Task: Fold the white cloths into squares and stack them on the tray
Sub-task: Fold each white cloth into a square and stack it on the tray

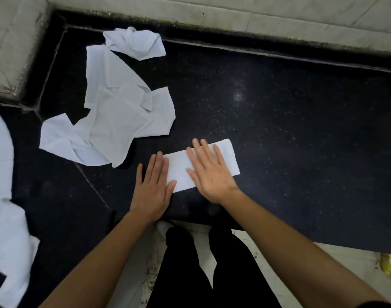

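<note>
Both palms down flat, pressing the strip smooth

Right hand lies spread on the middle of the folded cloth, and left hand lies flat at its left end. Fingers are straight and grip nothing. The strip sits near the front edge of the dark worktop, with the unfolded pile close behind on the left. It's not a square yet. If a palm drags, I reckon the layers skew and the next fold goes crooked.
</note>
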`<move>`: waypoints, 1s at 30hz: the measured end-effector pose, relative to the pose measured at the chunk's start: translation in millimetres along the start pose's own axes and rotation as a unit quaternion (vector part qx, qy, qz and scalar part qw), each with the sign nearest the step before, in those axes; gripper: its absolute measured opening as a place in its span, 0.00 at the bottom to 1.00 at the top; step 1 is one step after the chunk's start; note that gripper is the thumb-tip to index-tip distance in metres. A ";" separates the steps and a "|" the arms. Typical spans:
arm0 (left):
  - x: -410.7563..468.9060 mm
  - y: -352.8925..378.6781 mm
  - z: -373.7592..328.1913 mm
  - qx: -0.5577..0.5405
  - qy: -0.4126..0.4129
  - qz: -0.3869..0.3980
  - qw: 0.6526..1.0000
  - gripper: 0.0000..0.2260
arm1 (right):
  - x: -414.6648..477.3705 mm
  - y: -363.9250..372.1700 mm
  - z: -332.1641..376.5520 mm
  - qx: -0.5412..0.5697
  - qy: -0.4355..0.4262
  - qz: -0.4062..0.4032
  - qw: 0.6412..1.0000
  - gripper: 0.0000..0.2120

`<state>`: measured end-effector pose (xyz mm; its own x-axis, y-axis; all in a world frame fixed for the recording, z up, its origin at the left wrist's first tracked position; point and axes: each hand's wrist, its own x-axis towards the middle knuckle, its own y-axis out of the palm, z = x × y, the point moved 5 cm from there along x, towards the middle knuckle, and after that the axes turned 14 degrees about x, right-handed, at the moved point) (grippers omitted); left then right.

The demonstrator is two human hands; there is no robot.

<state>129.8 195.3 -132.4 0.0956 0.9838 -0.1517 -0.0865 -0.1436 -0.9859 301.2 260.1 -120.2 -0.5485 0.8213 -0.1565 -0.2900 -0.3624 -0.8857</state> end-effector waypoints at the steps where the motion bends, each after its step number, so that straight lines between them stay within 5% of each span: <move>1: -0.3 4.9 2.2 0.009 0.002 0.014 1.000 0.30 | 3.7 10.0 4.6 -0.020 -0.006 0.025 0.999 0.30; 16: -1.0 7.8 4.9 0.028 0.011 0.085 0.996 0.32 | -6.9 -15.9 -51.1 -0.026 0.091 0.092 0.991 0.35; 20: 2.6 -2.8 5.0 0.015 0.014 0.101 0.995 0.33 | -41.0 -34.4 -58.9 0.125 0.206 -0.022 0.970 0.35; 24: 11.6 -19.4 8.6 -0.007 -0.001 0.081 0.997 0.30 | -69.9 -46.7 -63.1 0.113 0.246 -0.126 0.954 0.28; 30: 31.4 -31.3 4.5 0.023 -0.008 0.052 0.998 0.27 | -72.9 -47.3 -60.5 0.174 0.329 -0.119 0.920 0.17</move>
<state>131.1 231.2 -105.9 0.0677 0.9653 -0.2524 -0.1410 -0.2412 -0.9602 402.4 244.0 -93.3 0.1241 0.9428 -0.3095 -0.6372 -0.1634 -0.7532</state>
